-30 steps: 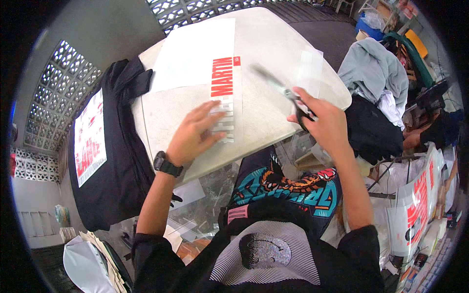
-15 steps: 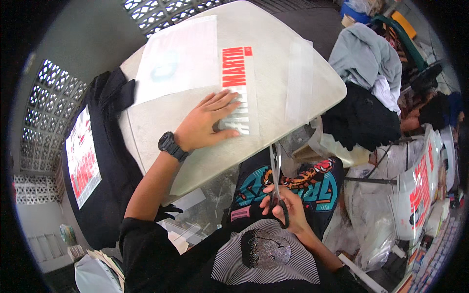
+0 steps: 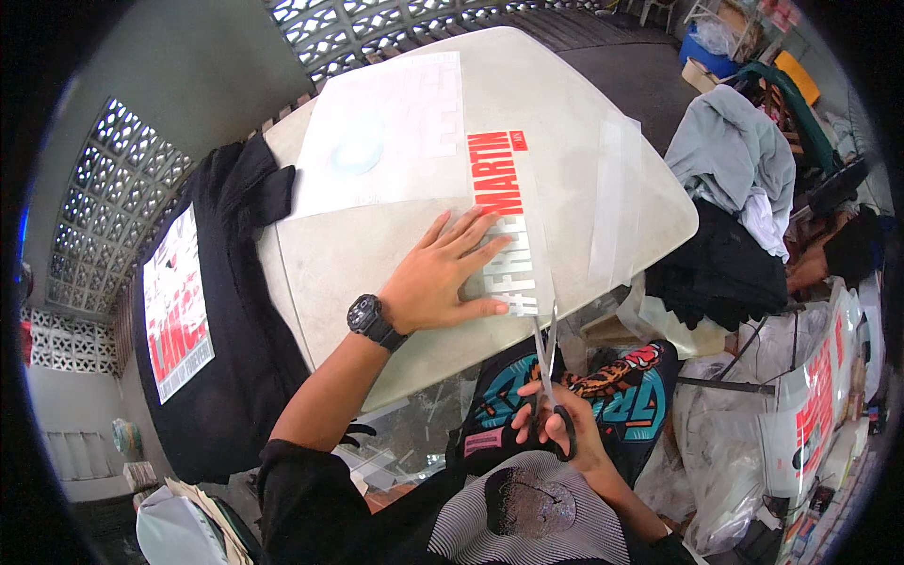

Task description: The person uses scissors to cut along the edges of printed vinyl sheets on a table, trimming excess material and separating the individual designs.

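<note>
On the pale tabletop, my left hand lies flat with its fingers spread, pressing on a strip of clear film printed with red and white block letters. My right hand is closed around the black handles of a pair of scissors, just off the table's near edge. The scissor blades are apart and point away from me. Their tips reach the near end of the film, beside the last white letters. From here I cannot tell whether the blades have entered the film.
A large white printed sheet lies on the table at the far left. Another clear strip is to the right. A black shirt with a print hangs at the left. Grey and black clothes are heaped on the right.
My right hand has brought the scissors up to the film's near end, and the blades have spread apart. My left hand stays flat on the film. The whole view has shifted slightly.
</note>
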`<state>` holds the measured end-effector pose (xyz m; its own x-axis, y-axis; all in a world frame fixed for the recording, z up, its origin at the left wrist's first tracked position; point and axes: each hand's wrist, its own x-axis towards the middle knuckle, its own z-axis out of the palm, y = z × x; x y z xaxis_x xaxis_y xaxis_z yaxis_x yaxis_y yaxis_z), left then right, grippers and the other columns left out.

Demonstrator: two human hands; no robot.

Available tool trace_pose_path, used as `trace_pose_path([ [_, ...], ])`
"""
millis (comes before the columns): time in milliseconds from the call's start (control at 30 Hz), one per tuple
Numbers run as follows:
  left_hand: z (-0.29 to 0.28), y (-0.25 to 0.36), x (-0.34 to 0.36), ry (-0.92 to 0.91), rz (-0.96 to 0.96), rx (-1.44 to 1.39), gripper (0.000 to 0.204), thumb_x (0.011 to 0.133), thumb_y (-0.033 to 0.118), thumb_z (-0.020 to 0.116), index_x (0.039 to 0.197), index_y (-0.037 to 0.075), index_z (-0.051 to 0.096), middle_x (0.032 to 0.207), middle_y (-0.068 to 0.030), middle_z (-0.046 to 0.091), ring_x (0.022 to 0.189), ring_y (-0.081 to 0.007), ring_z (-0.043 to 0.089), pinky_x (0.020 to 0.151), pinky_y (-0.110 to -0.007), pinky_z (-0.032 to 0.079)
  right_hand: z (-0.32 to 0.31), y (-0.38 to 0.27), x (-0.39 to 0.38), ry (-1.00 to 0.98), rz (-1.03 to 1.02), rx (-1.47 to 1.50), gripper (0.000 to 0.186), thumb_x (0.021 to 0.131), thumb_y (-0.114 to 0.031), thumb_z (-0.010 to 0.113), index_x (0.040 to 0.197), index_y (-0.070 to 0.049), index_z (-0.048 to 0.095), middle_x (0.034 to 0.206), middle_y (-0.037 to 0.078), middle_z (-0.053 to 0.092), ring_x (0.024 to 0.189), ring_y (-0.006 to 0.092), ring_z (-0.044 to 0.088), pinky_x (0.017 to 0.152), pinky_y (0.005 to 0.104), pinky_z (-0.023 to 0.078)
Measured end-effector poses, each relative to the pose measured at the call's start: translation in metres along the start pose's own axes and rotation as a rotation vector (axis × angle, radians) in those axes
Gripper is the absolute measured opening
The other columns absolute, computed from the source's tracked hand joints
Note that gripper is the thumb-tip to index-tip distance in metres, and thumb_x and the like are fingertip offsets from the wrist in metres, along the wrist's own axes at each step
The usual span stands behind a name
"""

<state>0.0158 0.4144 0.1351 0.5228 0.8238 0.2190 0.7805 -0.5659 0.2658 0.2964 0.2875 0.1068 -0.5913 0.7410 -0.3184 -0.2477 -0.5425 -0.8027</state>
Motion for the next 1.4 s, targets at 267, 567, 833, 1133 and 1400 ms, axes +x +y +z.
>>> trace_pose_path([
  [267,0.009,-0.007,-0.002,-0.031,-0.061,-0.08,0.063,0.092,0.048,0.062,0.144,0.014,0.052,0.157,-0.0155,0.038,0.148,-0.0339,0.031,0.121,-0.055,0.018,-0.009,0.01,-0.007,0.011,-0.017,-0.114,0.074,0.085,-0.051,0.076,0.134,-0.002,0.052,0.094,0.009,0.066,0.083,0.014,0.065,0.076,0.027,0.051],
  [567,0.003,0.007,0.003,0.038,-0.046,-0.045,0.077,0.088,0.055,0.065,0.147,0.009,0.047,0.157,-0.0189,0.036,0.148,-0.0357,0.03,0.121,-0.053,0.019,0.001,0.0,0.007,0.106,-0.095,-0.147,0.058,0.09,-0.033,0.076,0.13,0.0,0.051,0.075,0.005,0.065,0.067,0.0122,0.066,0.065,0.0246,0.052],
  [833,0.013,0.012,0.004,0.039,-0.063,0.045,0.088,0.086,0.06,0.066,0.145,-0.002,0.043,0.153,-0.0212,0.039,0.146,-0.0357,0.032,0.12,-0.052,0.025,0.019,-0.005,-0.003,0.218,-0.071,-0.413,0.055,0.091,-0.032,0.075,0.125,0.005,0.054,0.069,0.004,0.064,0.057,0.0078,0.063,0.054,0.0216,0.05],
  [1133,0.015,0.01,0.003,0.009,-0.076,0.02,0.089,0.087,0.059,0.065,0.149,0.0,0.039,0.157,-0.0214,0.034,0.148,-0.0364,0.029,0.121,-0.051,0.022,0.022,-0.004,0.001,0.299,-0.067,-0.439,0.052,0.087,-0.023,0.08,0.125,0.002,0.056,0.063,0.0,0.057,0.053,0.0029,0.057,0.048,0.0205,0.044],
  [1400,0.018,0.009,0.002,0.027,-0.073,0.017,0.093,0.084,0.06,0.068,0.149,0.001,0.039,0.158,-0.0206,0.034,0.148,-0.036,0.03,0.121,-0.05,0.022,0.023,-0.006,0.001,0.296,-0.1,-0.488,0.052,0.087,-0.025,0.081,0.122,0.004,0.056,0.062,0.0,0.059,0.053,0.0022,0.055,0.049,0.0189,0.041],
])
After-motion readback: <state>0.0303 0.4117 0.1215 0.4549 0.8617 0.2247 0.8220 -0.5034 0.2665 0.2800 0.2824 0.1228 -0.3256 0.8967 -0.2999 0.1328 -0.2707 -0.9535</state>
